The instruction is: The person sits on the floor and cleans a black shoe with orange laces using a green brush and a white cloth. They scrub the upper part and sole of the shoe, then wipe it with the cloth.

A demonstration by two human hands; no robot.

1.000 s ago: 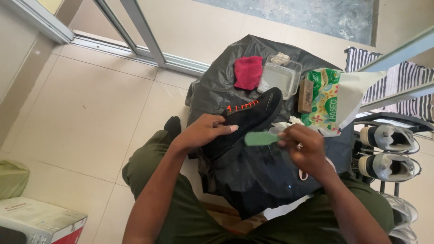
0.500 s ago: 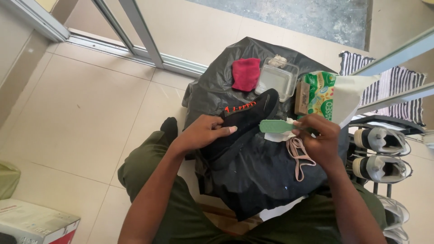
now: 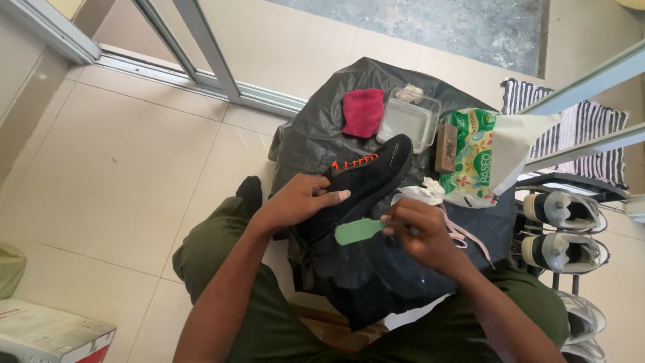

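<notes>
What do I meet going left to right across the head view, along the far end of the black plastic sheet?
Red cloth → clear plastic tub → brown block → green tissue pack → striped mat.

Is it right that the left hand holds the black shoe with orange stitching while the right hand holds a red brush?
Not quite. In the head view the left hand does hold the black shoe with orange stitching, but the brush in the right hand is green, not red. The red thing is a cloth lying farther off.
</notes>
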